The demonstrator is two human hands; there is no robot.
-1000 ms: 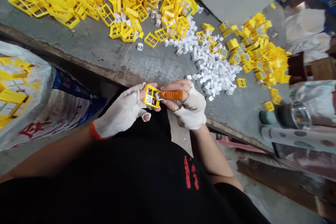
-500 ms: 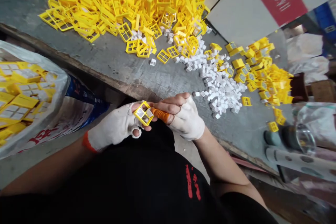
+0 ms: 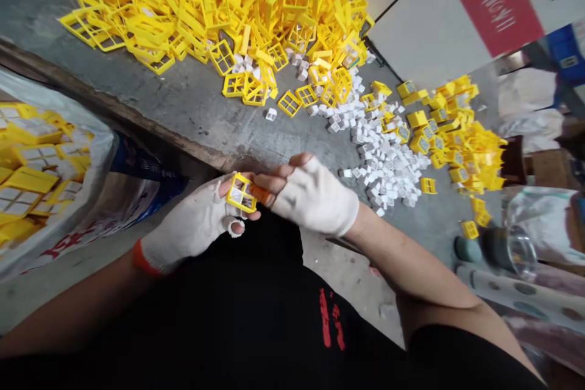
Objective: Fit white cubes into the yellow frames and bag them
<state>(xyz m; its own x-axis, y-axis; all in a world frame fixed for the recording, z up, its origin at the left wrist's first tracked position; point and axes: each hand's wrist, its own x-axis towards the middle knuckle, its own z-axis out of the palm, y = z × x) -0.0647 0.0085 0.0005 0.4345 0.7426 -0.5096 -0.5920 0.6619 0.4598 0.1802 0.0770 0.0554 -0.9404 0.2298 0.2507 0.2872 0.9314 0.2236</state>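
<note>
My left hand (image 3: pixel 196 219), in a white fingerless glove with an orange cuff, holds a small yellow four-pane frame (image 3: pixel 241 193) in its fingers. Whitish pieces show in some of its openings; at least one looks see-through. My right hand (image 3: pixel 313 195), gloved the same way, is closed against the right side of that frame. An orange ribbed wrap (image 3: pixel 261 194) shows at its thumb, touching the frame's edge. Whether a small piece sits between the right fingertips is hidden. Both hands are in front of my body, by the table's near edge.
The grey table (image 3: pixel 192 109) bears a big heap of yellow frames (image 3: pixel 219 0), a spread of small white cubes (image 3: pixel 388 164) and smaller yellow pieces (image 3: pixel 475 152). An open sack (image 3: pixel 98 152) of filled frames stands left. Behind is a white box (image 3: pixel 411 18); cups (image 3: pixel 507 250) stand right.
My right hand has turned and moved slightly left over the frame, hiding more of the orange wrap. The frame has tilted a little in my left hand. The camera view has shifted slightly.
</note>
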